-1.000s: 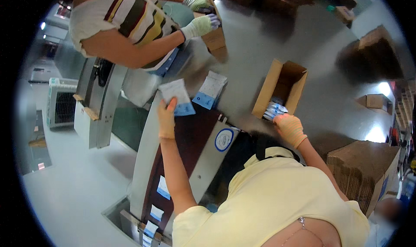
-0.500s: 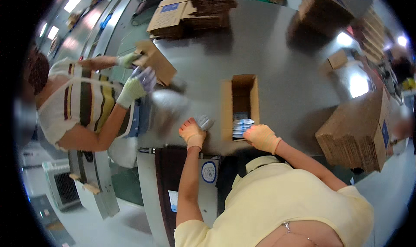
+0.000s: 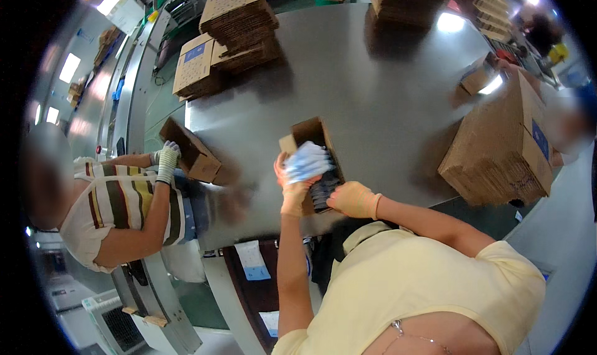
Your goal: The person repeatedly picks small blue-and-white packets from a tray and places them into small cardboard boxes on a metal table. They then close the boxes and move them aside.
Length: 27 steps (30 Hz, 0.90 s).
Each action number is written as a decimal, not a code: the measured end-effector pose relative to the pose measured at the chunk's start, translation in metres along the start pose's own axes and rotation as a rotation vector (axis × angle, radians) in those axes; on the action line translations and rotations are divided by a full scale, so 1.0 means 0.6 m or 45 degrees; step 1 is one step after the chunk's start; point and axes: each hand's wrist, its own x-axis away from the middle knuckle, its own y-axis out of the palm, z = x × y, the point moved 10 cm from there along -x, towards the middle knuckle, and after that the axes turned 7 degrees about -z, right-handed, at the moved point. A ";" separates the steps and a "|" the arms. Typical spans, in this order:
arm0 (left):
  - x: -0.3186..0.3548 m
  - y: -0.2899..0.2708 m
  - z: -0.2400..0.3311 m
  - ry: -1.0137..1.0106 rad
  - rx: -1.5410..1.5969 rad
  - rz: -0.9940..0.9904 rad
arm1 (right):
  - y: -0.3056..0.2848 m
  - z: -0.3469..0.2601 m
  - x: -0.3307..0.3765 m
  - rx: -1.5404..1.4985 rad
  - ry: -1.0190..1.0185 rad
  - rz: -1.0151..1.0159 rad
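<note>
In front of me an open cardboard box (image 3: 309,130) stands on the metal table. A row of dark grey packets (image 3: 319,195) fills its near part. My left hand (image 3: 293,192), in a pale orange glove, grips a bunch of white and blue packets (image 3: 308,161) over the box's left side; they are smeared by motion. At the near right corner, my gloved right hand (image 3: 356,199) is closed on the box's edge beside the grey packets. Its fingertips are partly hidden.
On my left a co-worker in striped clothing and gloves (image 3: 166,162) holds another open cardboard box (image 3: 189,151). Flat cardboard stacks stand at the far left (image 3: 239,19), the far middle (image 3: 407,3) and the right (image 3: 491,143). Another person stands beyond the right stack.
My left hand has moved from beside the box to above it, with the white and blue packets. My right hand stays at the near corner. The co-worker's box has turned, and the view has shifted.
</note>
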 end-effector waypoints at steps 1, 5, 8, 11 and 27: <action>-0.002 0.003 -0.017 -0.149 -0.902 0.048 | -0.004 -0.004 -0.001 -0.002 0.012 -0.006; -0.006 0.028 0.087 -0.190 -1.392 0.012 | -0.002 0.005 0.006 0.014 0.010 0.047; -0.012 0.063 0.129 0.093 -1.393 -0.142 | 0.000 0.001 0.003 0.111 0.007 -0.034; -0.031 0.120 0.127 0.428 -1.569 -0.231 | 0.007 0.006 -0.003 0.091 0.130 -0.140; 0.198 -0.041 0.055 0.307 -0.536 0.359 | -0.010 0.003 -0.011 0.016 0.139 -0.059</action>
